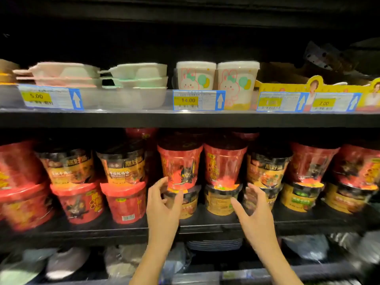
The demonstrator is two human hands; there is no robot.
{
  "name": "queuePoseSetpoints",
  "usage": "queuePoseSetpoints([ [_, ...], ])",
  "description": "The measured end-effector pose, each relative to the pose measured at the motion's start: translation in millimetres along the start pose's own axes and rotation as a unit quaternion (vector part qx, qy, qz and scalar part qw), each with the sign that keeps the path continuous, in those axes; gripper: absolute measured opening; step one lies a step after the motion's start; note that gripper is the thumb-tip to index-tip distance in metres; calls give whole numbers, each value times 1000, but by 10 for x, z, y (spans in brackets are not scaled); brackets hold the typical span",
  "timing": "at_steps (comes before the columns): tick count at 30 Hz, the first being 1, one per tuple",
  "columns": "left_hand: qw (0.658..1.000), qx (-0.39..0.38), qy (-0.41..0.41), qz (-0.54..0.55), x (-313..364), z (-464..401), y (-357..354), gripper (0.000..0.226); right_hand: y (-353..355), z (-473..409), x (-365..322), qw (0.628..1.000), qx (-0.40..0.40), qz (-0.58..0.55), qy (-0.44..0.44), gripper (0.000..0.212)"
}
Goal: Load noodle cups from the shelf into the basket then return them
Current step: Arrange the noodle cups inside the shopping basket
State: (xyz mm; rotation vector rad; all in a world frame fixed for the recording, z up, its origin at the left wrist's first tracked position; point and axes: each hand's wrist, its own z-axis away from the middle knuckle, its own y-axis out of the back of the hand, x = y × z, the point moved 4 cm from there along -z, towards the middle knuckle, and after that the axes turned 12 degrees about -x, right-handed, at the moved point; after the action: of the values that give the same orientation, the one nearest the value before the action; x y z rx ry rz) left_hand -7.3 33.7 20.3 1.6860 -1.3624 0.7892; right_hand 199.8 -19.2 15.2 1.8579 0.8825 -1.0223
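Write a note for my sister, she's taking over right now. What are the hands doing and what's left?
Left hand: open, fingers spread, fingertips near the base of a tall red noodle cup stacked on a dark-lidded cup. No grip yet.
Right hand: open, empty, in front of the yellow cup on the middle shelf.
Cups: all seen stand on that shelf, stacked two high.
Basket: not in view.
Done: cannot tell; neither hand holds a cup.
Left: probably take the red cup first, then load the basket and put the cups back.
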Motion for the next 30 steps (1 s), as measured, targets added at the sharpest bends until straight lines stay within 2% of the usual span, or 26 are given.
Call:
queuePoseSetpoints([
  [2, 999, 26, -10, -24, 57, -141, -19, 55, -29, -143, -68, 999, 13, 22, 19, 66],
  [6, 999, 13, 19, -42, 92, -374, -105, 75, -138, -345, -114, 1000, 13, 19, 9, 82],
  [11, 995, -17, 68, -77, 42, -573, -145, 71, -207, -604, -98, 999, 20, 33, -28, 99],
  [16, 988, -47, 111, -93, 3, -637, -147, 95, -295, -772, -51, 997, 12, 43, -59, 82],
  [23, 981, -49, 144, -125, -43, -672, -159, 87, -331, -935, -47, 990, 33, 85, -108, 82],
  [27, 986, -17, 126, -110, -92, -711, -150, 103, -321, -922, -77, 988, 52, 98, -106, 70],
  [30, 986, 9, 145, -76, -101, -711, -139, 100, -292, -888, -128, 989, 59, 88, -105, 67],
])
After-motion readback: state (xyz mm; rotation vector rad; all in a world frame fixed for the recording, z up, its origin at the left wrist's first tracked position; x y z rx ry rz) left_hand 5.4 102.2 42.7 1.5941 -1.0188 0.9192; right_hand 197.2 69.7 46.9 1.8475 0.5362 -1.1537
